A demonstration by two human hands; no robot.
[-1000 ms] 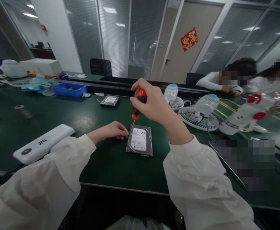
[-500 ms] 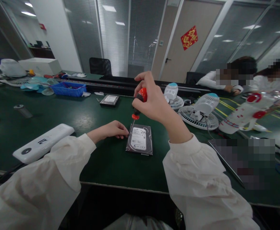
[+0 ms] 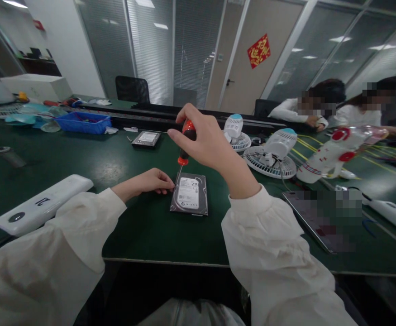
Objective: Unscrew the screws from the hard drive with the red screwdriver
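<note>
A hard drive [image 3: 188, 194] with a white label lies flat on the green table, label side up. My right hand [image 3: 206, 140] is above it, curled around the red and black handle of a screwdriver [image 3: 183, 160], with the thumb lifted off to the left. The screwdriver stands nearly upright, its thin shaft meeting the drive's upper left edge. There my left hand [image 3: 155, 182] has thumb and fingers pinched together at the drive's side, close beside the shaft. The exact contact of the tip and the fingertips is too small to see.
Behind lies a second hard drive [image 3: 146, 139], near a blue basket [image 3: 82, 124]. A white power bank [image 3: 43, 203] is on the left. Small white fans [image 3: 269, 160], a bottle [image 3: 333, 156] and a tablet-like device [image 3: 315, 217] are on the right. Two people sit further right.
The view has turned slightly, so everything shifts left. My right thumb has moved away from the screwdriver handle. My left hand stays at the drive's edge.
</note>
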